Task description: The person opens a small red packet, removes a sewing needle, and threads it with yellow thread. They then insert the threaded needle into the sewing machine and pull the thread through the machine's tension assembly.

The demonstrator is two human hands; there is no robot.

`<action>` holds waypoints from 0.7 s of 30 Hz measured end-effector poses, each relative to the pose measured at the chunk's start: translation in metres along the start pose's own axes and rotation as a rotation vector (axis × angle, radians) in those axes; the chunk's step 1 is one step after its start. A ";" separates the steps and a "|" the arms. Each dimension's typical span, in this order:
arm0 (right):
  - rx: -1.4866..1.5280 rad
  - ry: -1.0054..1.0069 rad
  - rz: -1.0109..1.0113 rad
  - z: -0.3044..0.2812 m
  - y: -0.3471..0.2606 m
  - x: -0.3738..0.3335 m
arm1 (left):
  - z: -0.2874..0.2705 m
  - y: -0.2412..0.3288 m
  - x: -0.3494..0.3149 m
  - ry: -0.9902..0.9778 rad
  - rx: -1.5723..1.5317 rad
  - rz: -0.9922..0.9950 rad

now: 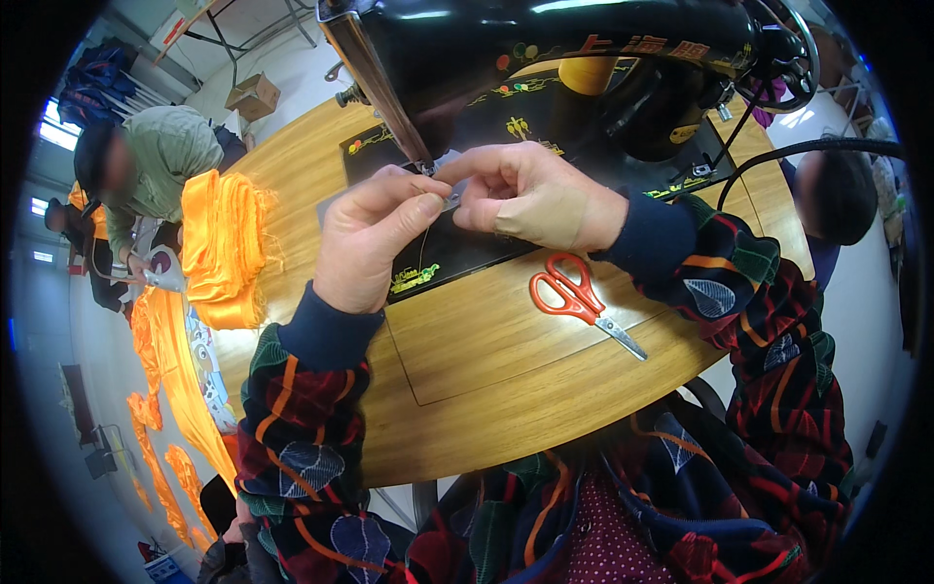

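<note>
Both my hands meet just below the needle end of a black sewing machine (545, 54). My left hand (368, 229) is closed in a pinch on a thin thread (424, 248), whose end hangs below the fingers. Fingertip to fingertip with it, my right hand (530, 195) has its fingers bent around a small, shiny, pale piece (450, 201), too small to name. A tan patch (550, 216) covers part of the back of that hand. The needle and presser foot are mostly hidden behind the fingers. Red-handled scissors (581, 297) lie partly open on the table, below my right wrist.
A folded stack of orange cloth (224, 253) rests on the left of the wooden table (486, 409). More orange cloth (185, 370) trails down beyond that edge. A person in a green jacket (175, 146) bends at the left; another person (832, 195) is at the right. A black cable (808, 146) arches there.
</note>
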State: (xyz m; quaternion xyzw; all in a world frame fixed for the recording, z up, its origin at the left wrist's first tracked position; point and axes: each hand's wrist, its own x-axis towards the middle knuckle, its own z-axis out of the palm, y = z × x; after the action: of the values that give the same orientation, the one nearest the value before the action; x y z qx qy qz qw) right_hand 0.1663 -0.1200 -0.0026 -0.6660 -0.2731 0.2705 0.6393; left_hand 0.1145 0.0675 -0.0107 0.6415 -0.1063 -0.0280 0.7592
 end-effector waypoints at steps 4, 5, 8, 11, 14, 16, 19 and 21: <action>-0.075 -0.004 -0.030 -0.001 0.003 0.003 | 0.001 0.000 0.000 0.006 -0.027 -0.025; -0.098 0.003 -0.032 -0.002 0.003 0.003 | 0.002 0.001 0.000 0.017 -0.037 -0.032; -0.081 0.047 0.009 -0.005 0.000 0.001 | 0.002 0.002 0.000 0.051 -0.050 -0.040; -0.106 0.029 0.033 -0.008 -0.005 -0.002 | 0.003 0.003 0.000 0.054 -0.083 -0.035; -0.125 0.011 0.065 -0.009 -0.011 -0.004 | 0.003 0.003 0.000 0.053 -0.107 -0.034; -0.154 0.002 0.069 -0.011 -0.014 -0.005 | 0.003 0.004 -0.001 0.041 -0.111 -0.028; -0.150 -0.024 0.058 -0.012 -0.017 -0.007 | 0.002 0.005 -0.001 0.005 -0.100 -0.013; -0.153 -0.038 0.054 -0.012 -0.019 -0.008 | 0.002 0.005 -0.001 -0.014 -0.095 -0.011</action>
State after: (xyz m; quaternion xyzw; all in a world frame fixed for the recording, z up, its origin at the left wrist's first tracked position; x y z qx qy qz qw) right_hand 0.1688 -0.1338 0.0165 -0.7147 -0.2868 0.2787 0.5738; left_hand 0.1124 0.0669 -0.0054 0.6049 -0.1066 -0.0418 0.7880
